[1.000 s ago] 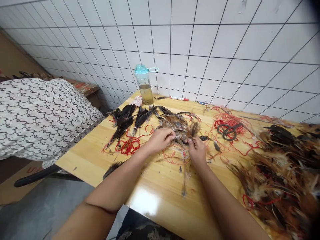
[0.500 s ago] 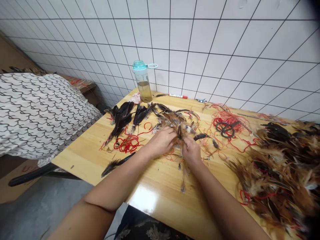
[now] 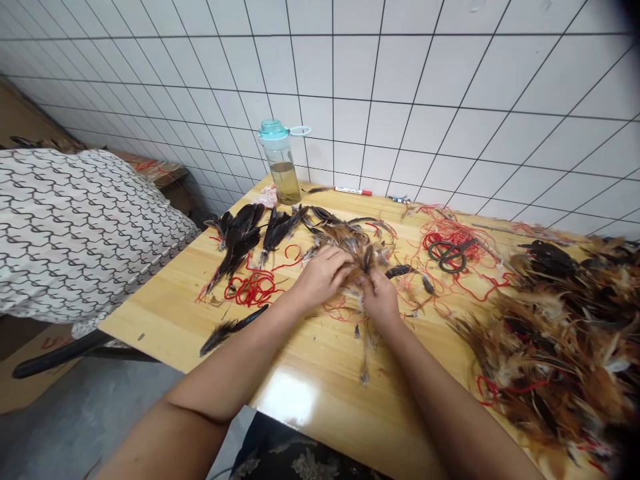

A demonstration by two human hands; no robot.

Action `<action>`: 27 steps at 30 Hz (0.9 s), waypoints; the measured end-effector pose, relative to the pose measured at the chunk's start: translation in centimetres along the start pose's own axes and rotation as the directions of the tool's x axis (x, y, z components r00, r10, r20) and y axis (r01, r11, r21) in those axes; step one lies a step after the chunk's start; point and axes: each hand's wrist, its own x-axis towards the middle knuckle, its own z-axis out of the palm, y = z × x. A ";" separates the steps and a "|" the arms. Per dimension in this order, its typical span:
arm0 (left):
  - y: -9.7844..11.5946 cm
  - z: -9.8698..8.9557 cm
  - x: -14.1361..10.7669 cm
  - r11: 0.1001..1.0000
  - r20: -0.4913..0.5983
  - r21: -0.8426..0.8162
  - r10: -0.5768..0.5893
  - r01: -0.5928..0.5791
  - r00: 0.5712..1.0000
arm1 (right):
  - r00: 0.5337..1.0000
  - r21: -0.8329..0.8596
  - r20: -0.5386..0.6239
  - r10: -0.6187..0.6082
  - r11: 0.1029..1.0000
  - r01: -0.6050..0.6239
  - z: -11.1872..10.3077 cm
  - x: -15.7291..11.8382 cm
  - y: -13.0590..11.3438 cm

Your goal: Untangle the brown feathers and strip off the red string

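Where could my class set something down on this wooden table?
Bare table shows at the near-left corner, beside the black feather, and between the stray feather and the brown feather heap. It is crowded at that heap, around the left hand and right hand, and by the scissors in red string.

A teal-lidded bottle (image 3: 279, 163) and a red-capped marker (image 3: 353, 191) sit at the tabletop's (image 3: 150, 320) rear edge, before the white tiled wall (image 3: 400, 100); black-handled scissors (image 3: 450, 255) lie to the right.

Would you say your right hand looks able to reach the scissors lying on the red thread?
Probably yes: your right hand is in the feather bunch, but the scissors lie nearby, with only a dark feather and loose red thread between.
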 end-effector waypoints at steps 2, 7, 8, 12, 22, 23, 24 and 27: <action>-0.4 -0.2 0.0 0.998 -0.106 -0.017 -0.060 0.058 0.993 | 0.994 0.086 -0.050 0.099 0.992 -0.094 -0.4 0.3 0.1; -1.8 -0.1 -0.1 0.991 -0.198 -0.004 -0.133 0.135 0.971 | 0.908 0.243 -0.165 0.384 0.909 -0.340 -1.5 1.2 1.3; -2.0 0.1 -0.2 0.991 -0.185 0.007 -0.127 0.131 0.974 | 0.893 0.262 -0.187 0.410 0.897 -0.357 -1.6 1.3 1.6; -2.7 1.2 -0.6 0.986 -0.123 0.084 -0.131 0.142 0.984 | 0.865 0.303 -0.256 0.431 0.886 -0.351 -1.8 1.5 2.7; -1.8 2.7 1.9 0.954 0.005 0.274 -0.131 0.124 0.991 | 0.920 0.174 -0.230 0.318 0.943 -0.283 -1.4 1.1 2.4; -1.7 2.9 2.3 0.952 0.026 0.287 -0.120 0.108 0.992 | 0.921 0.176 -0.237 0.310 0.946 -0.273 -1.4 1.1 2.5; -1.5 3.2 2.8 0.951 0.049 0.296 -0.114 0.095 0.992 | 0.919 0.183 -0.243 0.311 0.945 -0.271 -1.4 1.1 2.6; -1.5 3.8 3.7 0.948 0.089 0.306 -0.123 0.090 0.988 | 0.904 0.206 -0.254 0.345 0.932 -0.297 -1.4 1.2 2.9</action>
